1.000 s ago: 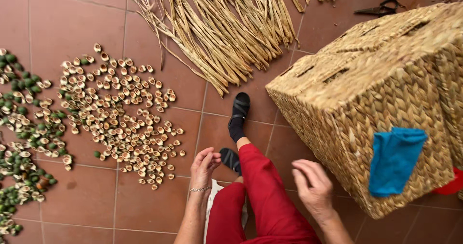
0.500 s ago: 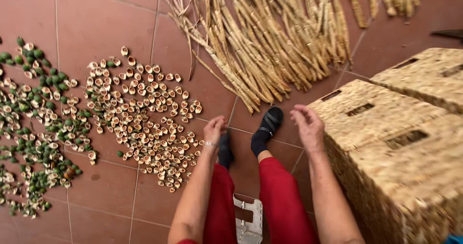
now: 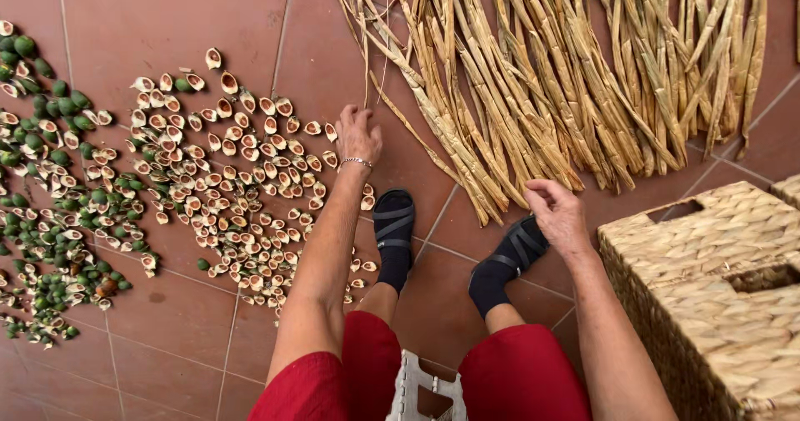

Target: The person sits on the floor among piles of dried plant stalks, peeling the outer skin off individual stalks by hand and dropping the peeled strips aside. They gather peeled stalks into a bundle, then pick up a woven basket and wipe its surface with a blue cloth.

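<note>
both hands have moved forward off my lap: my left hand (image 3: pixel 358 135) open by the halved pale nut shells (image 3: pixel 242 179), my right hand (image 3: pixel 557 213) loosely curled, empty, touching the long dried straw-coloured reed stalks (image 3: pixel 533 79).

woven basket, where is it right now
In the head view the woven basket sits on the tiled floor at the lower right, beside the right hand and just below the spread of dried reed stalks.

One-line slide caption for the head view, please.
Seated person's left hand and right hand reach toward dried reed stalks, halved nut shells beside a woven basket.
</note>
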`<state>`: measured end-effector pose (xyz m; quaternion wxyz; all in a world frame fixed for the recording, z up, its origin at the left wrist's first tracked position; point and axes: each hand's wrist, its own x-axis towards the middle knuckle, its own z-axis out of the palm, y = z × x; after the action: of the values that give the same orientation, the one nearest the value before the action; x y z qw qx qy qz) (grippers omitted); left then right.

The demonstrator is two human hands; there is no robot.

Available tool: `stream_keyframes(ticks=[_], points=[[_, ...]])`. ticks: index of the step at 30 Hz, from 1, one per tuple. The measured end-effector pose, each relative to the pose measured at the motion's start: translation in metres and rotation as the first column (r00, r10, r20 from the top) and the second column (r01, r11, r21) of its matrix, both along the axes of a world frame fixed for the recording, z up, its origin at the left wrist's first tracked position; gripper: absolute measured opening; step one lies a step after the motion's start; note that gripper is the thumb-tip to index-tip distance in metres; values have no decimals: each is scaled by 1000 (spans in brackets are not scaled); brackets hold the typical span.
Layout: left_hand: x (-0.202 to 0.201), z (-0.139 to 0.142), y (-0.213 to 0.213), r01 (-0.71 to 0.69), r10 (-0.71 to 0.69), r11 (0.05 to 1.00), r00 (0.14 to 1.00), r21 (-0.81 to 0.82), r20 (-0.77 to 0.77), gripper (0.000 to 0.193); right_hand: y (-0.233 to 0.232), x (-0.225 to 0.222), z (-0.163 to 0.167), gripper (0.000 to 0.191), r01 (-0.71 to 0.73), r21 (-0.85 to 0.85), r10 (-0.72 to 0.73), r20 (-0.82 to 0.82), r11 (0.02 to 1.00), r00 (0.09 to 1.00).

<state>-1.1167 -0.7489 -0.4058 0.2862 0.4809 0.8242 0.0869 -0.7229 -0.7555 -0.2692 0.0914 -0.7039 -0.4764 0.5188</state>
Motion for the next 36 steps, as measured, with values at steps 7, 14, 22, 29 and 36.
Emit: stream_keyframes(ticks=[7, 14, 22, 29, 36], points=[[-3, -19, 85, -222, 229, 964, 973, 146, -35, 34, 46, -50, -33, 33, -666, 358, 562, 358, 654, 745], [-24, -26, 174, 72, -62, 903, 997, 424, -36, 7, 51, -102, -79, 47, -913, 376, 782, 518, 157, 347], [-73, 16, 272, -93, 129, 891, 990, 444, -51, 10, 87, -109, -81, 51, -970, 242, 886, 450, 2, 114], [-87, 38, 322, 68, 80, 781, 975, 621, -207, 26, 103, -111, -87, 32, -892, 441, 880, 378, 102, 288], [-89, 12, 367, -239, 230, 954, 971, 179, 71, 24, 88, -118, -134, 21, -709, 673, 707, 396, 210, 586]])
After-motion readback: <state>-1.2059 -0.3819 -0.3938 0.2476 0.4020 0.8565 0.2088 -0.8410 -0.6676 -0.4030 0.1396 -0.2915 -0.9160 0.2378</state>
